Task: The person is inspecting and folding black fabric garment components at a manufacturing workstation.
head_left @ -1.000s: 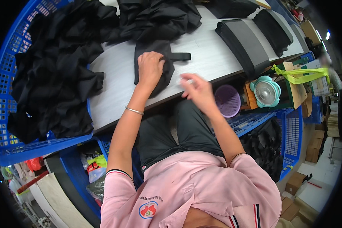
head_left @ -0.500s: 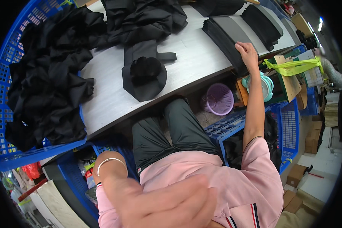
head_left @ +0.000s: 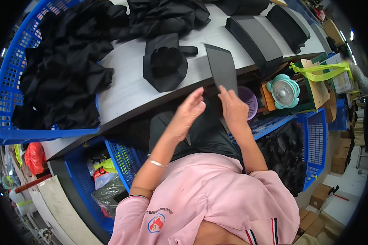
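A flat dark-grey panel (head_left: 223, 65), long and straight-edged, is pinched at its lower end in my right hand (head_left: 235, 112). It stretches up from the fingers across the front edge of the table. To the left of it my left hand (head_left: 189, 111) hovers in front of the table edge, with thumb and fingers apart and nothing in them. Beyond my left hand a black fabric piece (head_left: 161, 79) with a rounded end and a short side strap lies on the table. A stack of dark-grey panels (head_left: 259, 38) lies beyond my right hand.
Crumpled black fabric (head_left: 65, 73) fills a blue crate (head_left: 49, 135) at left. More black fabric (head_left: 167, 18) and another panel stack (head_left: 288, 28) lie along the grey table (head_left: 122, 87). A purple basket (head_left: 249, 102), a turquoise fan (head_left: 284, 93) and a blue crate (head_left: 315, 143) stand at right.
My right hand has moved left and nearer from the panel stack, bringing a panel with it. My left hand has risen from close to my chest to near the table edge.
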Tool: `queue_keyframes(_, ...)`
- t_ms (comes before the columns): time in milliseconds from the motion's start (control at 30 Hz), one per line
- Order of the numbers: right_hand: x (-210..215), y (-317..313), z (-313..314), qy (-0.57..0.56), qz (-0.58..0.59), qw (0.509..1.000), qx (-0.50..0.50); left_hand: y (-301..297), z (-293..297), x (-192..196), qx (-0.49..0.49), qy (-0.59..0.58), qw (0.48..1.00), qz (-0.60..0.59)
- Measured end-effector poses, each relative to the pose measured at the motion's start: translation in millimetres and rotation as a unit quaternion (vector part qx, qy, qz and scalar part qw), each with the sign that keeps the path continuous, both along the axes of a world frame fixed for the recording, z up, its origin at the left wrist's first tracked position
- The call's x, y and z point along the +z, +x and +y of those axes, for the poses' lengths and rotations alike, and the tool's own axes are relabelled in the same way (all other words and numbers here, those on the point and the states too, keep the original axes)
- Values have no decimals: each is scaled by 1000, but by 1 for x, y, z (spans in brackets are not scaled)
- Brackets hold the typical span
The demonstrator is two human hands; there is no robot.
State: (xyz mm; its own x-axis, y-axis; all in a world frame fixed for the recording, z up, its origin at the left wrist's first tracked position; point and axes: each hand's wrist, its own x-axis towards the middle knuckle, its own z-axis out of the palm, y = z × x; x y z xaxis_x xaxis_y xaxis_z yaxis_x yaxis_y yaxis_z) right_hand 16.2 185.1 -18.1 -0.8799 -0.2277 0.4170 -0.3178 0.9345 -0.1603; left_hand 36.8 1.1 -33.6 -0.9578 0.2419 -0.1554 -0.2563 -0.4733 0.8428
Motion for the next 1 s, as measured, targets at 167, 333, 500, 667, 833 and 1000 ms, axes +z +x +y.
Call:
queue_keyframes(167,22,71,-18,-240,-162,948,136,25,29,-83,-129,234,954,-137)
queue_keyframes(333,22,102,-1,-494,-365,784,89,27,29,-38,-167,378,910,-35)
queue_keyframes(500,23,115,-3,-449,-286,846,19,40,22,-21,-47,310,942,-114)
queue_keyframes(667,19,115,-12,-336,-158,928,40,49,22,-8,50,168,979,-101)
queue_keyframes(833,-1,101,-7,-582,-311,743,113,31,18,-7,273,-133,940,153)
queue_keyframes(1000,3,61,-6,-529,-314,771,165,-36,-43,-22,412,-555,677,251)
